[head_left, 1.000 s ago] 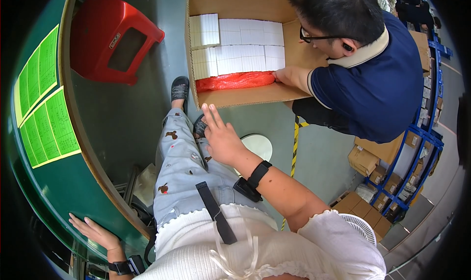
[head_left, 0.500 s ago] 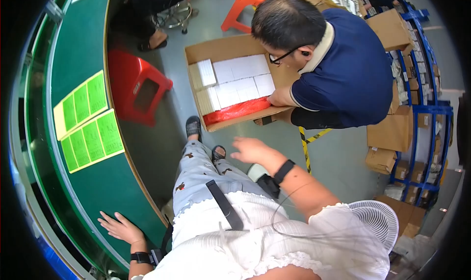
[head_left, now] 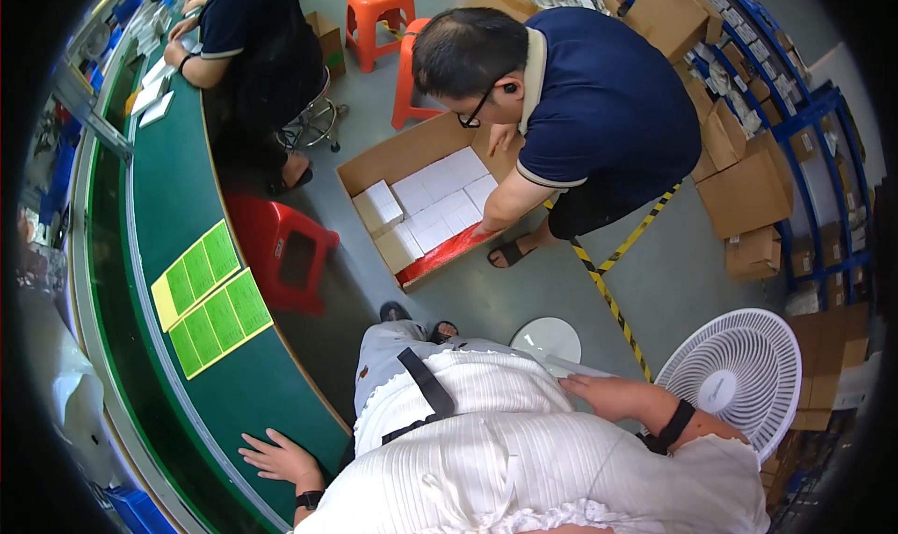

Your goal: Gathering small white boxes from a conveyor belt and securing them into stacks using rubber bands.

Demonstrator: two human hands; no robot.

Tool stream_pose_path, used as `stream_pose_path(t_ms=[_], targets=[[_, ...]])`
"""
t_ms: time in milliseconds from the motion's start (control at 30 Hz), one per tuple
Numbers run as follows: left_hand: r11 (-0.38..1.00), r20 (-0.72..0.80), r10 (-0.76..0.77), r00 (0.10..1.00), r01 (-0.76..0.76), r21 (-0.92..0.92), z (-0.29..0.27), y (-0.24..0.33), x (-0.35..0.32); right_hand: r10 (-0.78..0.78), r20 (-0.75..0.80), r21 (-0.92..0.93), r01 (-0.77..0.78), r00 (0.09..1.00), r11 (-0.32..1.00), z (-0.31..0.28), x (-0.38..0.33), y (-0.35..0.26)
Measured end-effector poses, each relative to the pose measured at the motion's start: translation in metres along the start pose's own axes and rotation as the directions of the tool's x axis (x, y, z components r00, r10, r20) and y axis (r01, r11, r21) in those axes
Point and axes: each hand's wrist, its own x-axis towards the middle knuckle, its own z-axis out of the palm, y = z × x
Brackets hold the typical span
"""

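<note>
Head view: left hand [head_left: 278, 457] lies flat, fingers spread, empty, on the green table [head_left: 234, 384]; right hand [head_left: 603, 394] rests open on the person's white top, empty, the fan [head_left: 739, 380] just beyond it. A careless swing might topple the fan.

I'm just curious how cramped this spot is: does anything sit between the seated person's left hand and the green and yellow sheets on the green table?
Nothing visible does. The left hand rests flat on the green table, and the stretch of tabletop up to the green and yellow sheets shows only bare green surface.
</note>
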Motion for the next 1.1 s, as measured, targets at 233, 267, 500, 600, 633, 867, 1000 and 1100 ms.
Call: stream_pose_path(t_ms=[233,267,500,600,633,867,1000,1100], targets=[[0.999,0.054,-0.034,0.998,0.033,0.025,-0.003,0.008,-0.004,0.115,0.059,-0.201,-0.101,0.992,0.974,0.011,0.056,-0.02],[0.999,0.065,-0.03,0.997,0.028,0.034,-0.003,0.005,-0.003,0.153,0.156,-0.282,-0.104,0.976,0.954,0.001,0.057,-0.03],[1.0,-0.014,0.007,1.0,-0.007,-0.027,0.001,-0.001,-0.005,0.195,0.138,-0.085,-0.184,0.971,0.979,-0.005,0.046,-0.016],[1.0,-0.019,0.008,1.0,-0.008,-0.027,0.007,-0.003,-0.003,0.201,-0.04,0.115,-0.196,0.979,0.974,0.017,0.027,-0.007],[1.0,-0.022,0.017,1.0,-0.017,-0.023,0.009,-0.005,-0.002,0.238,-0.166,0.191,-0.206,0.957,0.96,0.027,0.019,-0.006],[1.0,0.007,0.006,1.0,-0.006,-0.031,-0.002,0.0,-0.002,0.201,-0.068,0.404,-0.157,0.977,0.901,0.17,-0.015,0.037],[1.0,0.059,-0.018,0.998,0.019,-0.017,-0.006,0.008,-0.001,0.172,-0.274,0.287,-0.091,0.946,0.954,0.191,-0.014,0.03],[0.999,0.074,-0.034,0.997,0.035,-0.015,-0.007,0.003,-0.005,0.043,-0.415,0.238,0.063,0.909,0.969,0.162,-0.019,0.013]])
